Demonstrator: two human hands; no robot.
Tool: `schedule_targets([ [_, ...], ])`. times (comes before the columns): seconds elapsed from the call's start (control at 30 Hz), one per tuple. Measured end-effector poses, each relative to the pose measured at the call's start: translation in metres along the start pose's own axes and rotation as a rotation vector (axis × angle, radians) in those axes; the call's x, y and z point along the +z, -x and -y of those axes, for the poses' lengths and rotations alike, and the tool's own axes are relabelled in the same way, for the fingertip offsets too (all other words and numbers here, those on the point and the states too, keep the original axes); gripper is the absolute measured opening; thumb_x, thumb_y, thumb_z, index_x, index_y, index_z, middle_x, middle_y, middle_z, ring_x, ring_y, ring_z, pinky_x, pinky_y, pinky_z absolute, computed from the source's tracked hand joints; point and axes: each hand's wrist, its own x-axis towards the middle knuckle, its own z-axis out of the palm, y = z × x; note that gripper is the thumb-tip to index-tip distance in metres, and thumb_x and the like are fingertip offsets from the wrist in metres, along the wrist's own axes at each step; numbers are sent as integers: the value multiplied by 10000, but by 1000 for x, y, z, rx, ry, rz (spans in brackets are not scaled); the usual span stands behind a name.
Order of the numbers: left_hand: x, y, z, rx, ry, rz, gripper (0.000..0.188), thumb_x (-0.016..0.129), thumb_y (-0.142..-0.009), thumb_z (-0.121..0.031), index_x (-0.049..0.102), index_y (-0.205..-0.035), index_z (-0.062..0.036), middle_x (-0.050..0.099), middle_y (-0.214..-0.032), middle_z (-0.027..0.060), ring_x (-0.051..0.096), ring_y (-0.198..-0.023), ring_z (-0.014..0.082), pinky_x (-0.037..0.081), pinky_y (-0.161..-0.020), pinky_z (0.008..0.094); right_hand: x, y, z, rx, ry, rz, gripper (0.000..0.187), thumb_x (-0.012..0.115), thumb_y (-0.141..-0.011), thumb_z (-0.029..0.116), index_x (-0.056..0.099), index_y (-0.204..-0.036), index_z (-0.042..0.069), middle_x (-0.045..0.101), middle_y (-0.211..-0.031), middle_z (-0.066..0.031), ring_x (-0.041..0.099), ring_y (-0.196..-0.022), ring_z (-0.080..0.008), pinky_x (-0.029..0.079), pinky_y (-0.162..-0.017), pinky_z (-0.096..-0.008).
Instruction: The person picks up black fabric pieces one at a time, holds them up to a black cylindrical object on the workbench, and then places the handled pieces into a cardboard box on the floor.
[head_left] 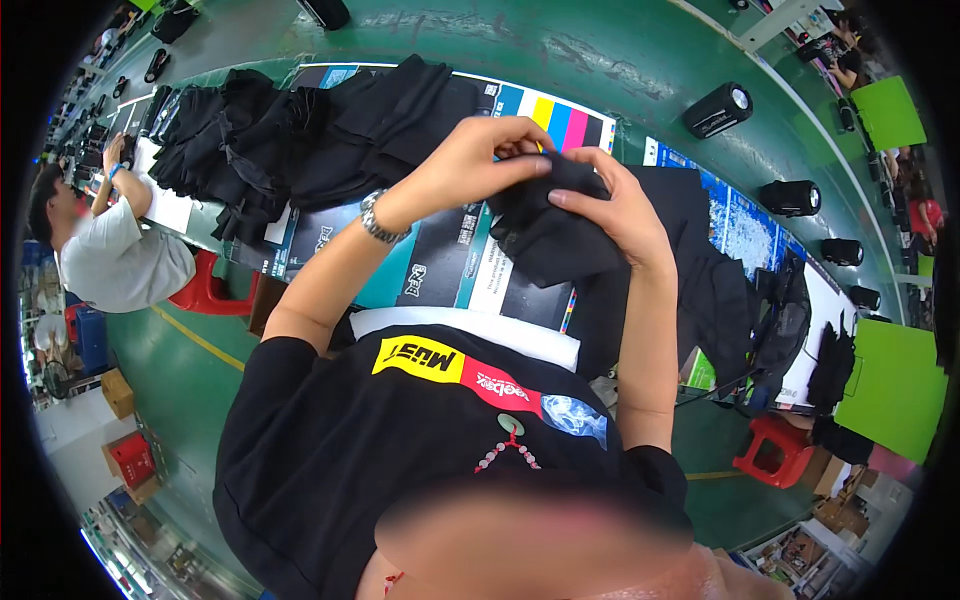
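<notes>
A piece of black cloth point(560, 240) hangs bunched between my two hands above the worktable. My left hand point(490, 160), with a metal watch on its wrist, pinches the cloth's upper edge between thumb and curled fingers. On the other side my right hand point(622, 208) is closed on the same cloth, its thumb pressed on top. The fingertips of both hands are partly hidden behind the fabric. Flat black fabric point(665, 195) lies on the table just right of my right hand.
A large heap of black fabric pieces point(240, 135) covers the table's left side. More dark cloth point(720, 310) lies at the right. Black cylindrical devices, such as one speaker-like cylinder point(718, 110), stand beyond the table. A seated person point(120, 240) works at far left; a red stool point(778, 450) stands at right.
</notes>
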Motion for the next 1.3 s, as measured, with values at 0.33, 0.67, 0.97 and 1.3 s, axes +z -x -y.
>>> schedule_targets([
  [0.33, 22, -47, 10, -195, 566, -366, 214, 562, -938, -209, 650, -986, -20, 595, -848, -55, 501, -780, 9, 381, -697, 162, -41, 50, 19, -300, -258, -449, 241, 645, -768, 11, 449, -632, 44, 608, -920, -70, 509, -800, -98, 398, -772, -235],
  [0.67, 78, -72, -49, 12, 465, -115, 336, 503, -958, -199, 579, -1167, 53, 555, -1238, 78, 510, -1093, 119, 369, -952, 244, -33, 24, 16, -192, -201, -723, 168, 704, -778, 63, 655, -920, -12, 662, -862, -45, 594, -794, -88, 456, -719, -223],
  [0.97, 77, -128, -18, -253, 1170, 345, 340, 509, -940, -206, 540, -1153, 57, 581, -1155, 115, 566, -1044, 179, 475, -904, 337, -95, 54, 30, -274, -134, -54, 141, 645, -829, 126, 582, -909, 29, 546, -758, 17, 489, -743, -63, 386, -696, -226],
  [1.3, 100, -122, 2, -572, 1511, 529, 334, 529, -932, -203, 541, -1193, 6, 596, -1186, 151, 624, -1019, 219, 513, -906, 351, -129, 63, 23, -341, -91, -334, 124, 624, -841, 101, 619, -935, 20, 620, -849, -7, 533, -820, -91, 408, -790, -252],
])
